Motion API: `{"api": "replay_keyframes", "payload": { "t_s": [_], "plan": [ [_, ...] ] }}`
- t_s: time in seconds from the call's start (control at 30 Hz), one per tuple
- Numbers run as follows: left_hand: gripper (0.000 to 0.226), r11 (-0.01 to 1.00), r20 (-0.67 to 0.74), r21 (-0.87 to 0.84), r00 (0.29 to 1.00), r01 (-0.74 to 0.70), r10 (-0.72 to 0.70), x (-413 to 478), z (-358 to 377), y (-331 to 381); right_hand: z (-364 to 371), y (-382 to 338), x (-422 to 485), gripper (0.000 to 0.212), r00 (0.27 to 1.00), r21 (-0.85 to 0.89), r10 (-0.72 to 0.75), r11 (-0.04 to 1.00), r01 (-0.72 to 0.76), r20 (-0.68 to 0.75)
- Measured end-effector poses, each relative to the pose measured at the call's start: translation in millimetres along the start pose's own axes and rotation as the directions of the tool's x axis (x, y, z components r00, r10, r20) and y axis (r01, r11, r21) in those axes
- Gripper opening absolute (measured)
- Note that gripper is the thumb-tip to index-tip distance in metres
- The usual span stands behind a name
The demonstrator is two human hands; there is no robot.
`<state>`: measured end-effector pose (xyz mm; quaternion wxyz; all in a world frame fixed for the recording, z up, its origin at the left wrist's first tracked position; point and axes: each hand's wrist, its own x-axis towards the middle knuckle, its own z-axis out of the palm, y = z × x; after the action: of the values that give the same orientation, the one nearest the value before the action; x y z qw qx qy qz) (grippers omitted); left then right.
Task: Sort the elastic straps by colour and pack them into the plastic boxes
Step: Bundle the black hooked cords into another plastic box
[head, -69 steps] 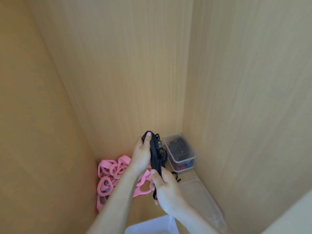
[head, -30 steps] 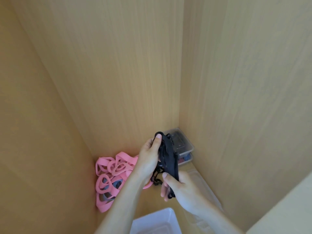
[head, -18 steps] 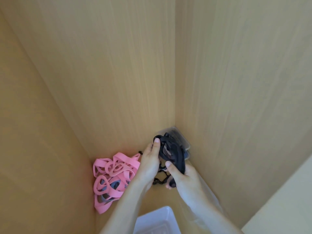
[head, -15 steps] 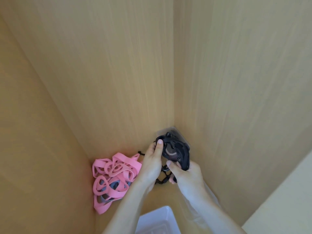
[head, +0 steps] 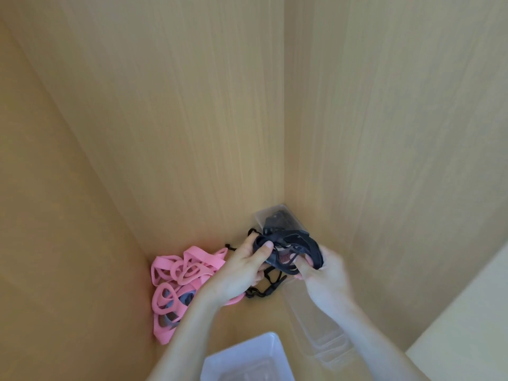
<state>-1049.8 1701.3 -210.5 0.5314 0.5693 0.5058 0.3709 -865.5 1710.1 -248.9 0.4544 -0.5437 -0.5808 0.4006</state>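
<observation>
The strap bundle point(head: 291, 251) was held between the left hand point(head: 239, 270) and the right hand point(head: 327, 276), just in front of the corner box point(head: 280, 220). This box stood where the back panel point(head: 178, 105) met the right panel point(head: 398, 133). The strap pile point(head: 178, 276) lay to the left, against the left panel point(head: 41, 215). The open box point(head: 247, 358) sat nearest the viewer, with the stacked containers point(head: 321, 334) to its right along the right panel.
</observation>
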Motion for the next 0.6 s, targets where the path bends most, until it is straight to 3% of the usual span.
{"api": "replay_keyframes", "payload": {
  "t_s": [0.13,0.27,0.43,0.53,0.6],
  "plan": [
    [0.022,0.998,0.078,0.026,0.995,0.060,-0.062,-4.2,-0.3,2.1,-4.0,1.7,1.4,0.034,1.000,-0.020,-0.012,1.000,0.012,-0.008],
    [0.026,0.995,0.108,0.005,0.989,0.104,-0.104,-6.5,1.1,-2.3,-6.7,-1.1,1.0,0.007,0.997,-0.051,-0.080,0.996,0.079,-0.005],
    [0.019,0.990,0.005,-0.103,0.995,0.096,-0.096,0.5,8.7,-17.5,-8.4,-0.5,-3.7,0.046,0.942,-0.314,-0.327,0.904,0.289,-0.075],
    [0.017,0.983,-0.084,-0.159,0.991,0.089,-0.103,7.0,14.5,-25.1,-7.5,-6.8,-16.2,0.041,0.942,-0.551,-0.321,0.805,0.218,-0.096],
    [0.016,0.984,-0.153,-0.165,0.984,0.066,-0.092,11.4,18.1,-26.7,-7.3,-9.5,-22.7,0.028,0.969,-0.580,-0.216,0.807,0.109,-0.117]
  ]
}}
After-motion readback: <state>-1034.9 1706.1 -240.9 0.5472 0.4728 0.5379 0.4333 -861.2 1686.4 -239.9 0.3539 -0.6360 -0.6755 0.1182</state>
